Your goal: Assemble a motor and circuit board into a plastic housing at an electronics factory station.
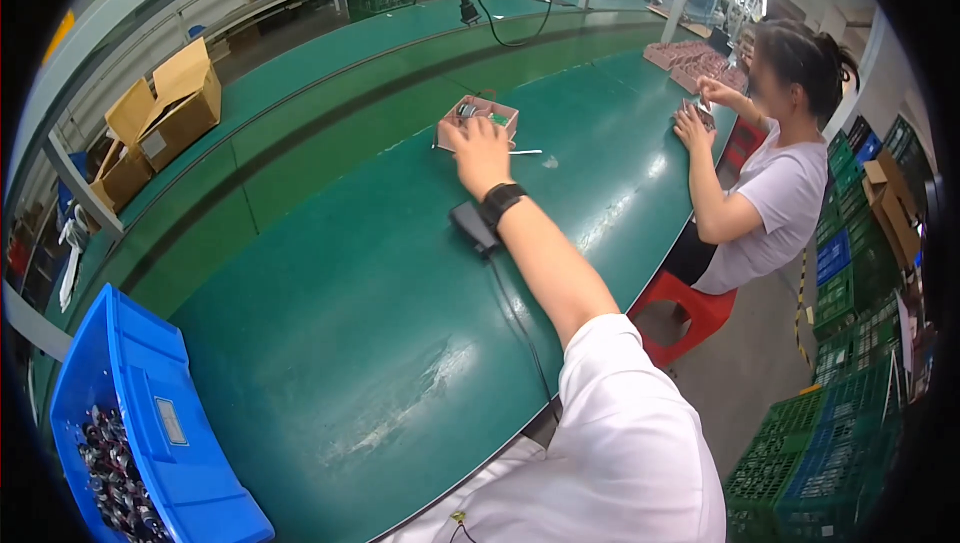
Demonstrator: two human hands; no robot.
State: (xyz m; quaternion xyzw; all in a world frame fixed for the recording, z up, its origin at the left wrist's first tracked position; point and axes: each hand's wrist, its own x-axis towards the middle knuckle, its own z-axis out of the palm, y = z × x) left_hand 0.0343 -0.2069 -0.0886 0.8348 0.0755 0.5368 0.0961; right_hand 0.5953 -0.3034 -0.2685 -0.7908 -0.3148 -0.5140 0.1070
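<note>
My right hand [482, 151], with a black band around its wrist, reaches across the green table [330, 343]. Its fingers are spread over the near side of a small pink box [510, 115]. A green piece [499, 120] and a round, dark metallic part [466, 111] show inside the box; my hand hides its near wall. Just right of the hand lies a thin white stick [526, 152]. A black block-shaped device [474, 229] with a cable rests near my wrist. My left hand is out of view.
At the lower left, a blue bin [190, 423] holds many small dark parts. Cardboard boxes [180, 108] stand far left. A co-worker [780, 173] sits at right, handling a small item near stacked pink trays [700, 65]. Green crates [810, 453] line the floor.
</note>
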